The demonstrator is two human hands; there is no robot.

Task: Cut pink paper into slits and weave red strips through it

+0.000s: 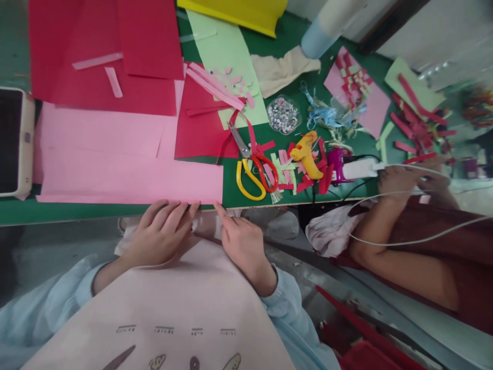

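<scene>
A pink sheet (127,177) lies along the table's near edge, with a narrow fold running along its front side. My left hand (164,234) rests its outstretched fingertips on that folded edge. At the sheet's front right corner, my right hand (244,244) touches the edge with its index finger stretched out; its other fingers curl in and the thumb is hidden. Scissors (250,159) with one yellow and one red handle lie just beyond my right hand, blades partly apart. Red sheets (150,38) and pink strips (211,85) lie past the pink sheet.
A phone (15,141) lies at the left. Further right are a yellow glue gun (308,154), paper scraps (287,177), a dish of small beads or googly eyes (284,114), blue threads (327,113) and a purple device (337,167) with cables. Another person's arm (385,221) reaches in at right.
</scene>
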